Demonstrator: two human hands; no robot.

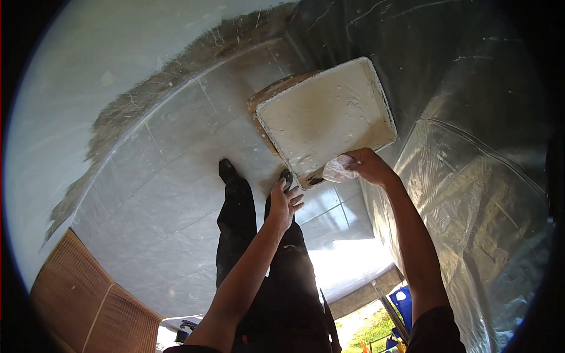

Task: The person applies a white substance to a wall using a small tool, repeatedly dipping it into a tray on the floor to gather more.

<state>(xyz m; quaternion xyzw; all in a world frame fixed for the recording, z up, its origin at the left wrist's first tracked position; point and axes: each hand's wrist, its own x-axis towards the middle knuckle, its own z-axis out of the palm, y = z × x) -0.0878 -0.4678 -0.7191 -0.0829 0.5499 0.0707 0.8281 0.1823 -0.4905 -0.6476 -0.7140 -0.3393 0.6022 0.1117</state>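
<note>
My right hand reaches in from the right. Its fingers grip a crumpled whitish-pink scrap smeared with white, over the near corner of a large rectangular tub. I cannot tell whether this scrap is cloth or plastic. Creamy white paste fills the tub almost to its rim, its surface uneven with small lumps. A dark patch shows at the tub's near corner, just left of the scrap. Left of that corner, my left hand hangs above my shoe with its fingers apart, holding nothing.
Grey tiled floor spattered with white lies around my black shoes. Clear plastic sheeting covers the right side. A partly white-coated wall curves along the left, near a brown ribbed panel. Bright light enters from an opening behind me.
</note>
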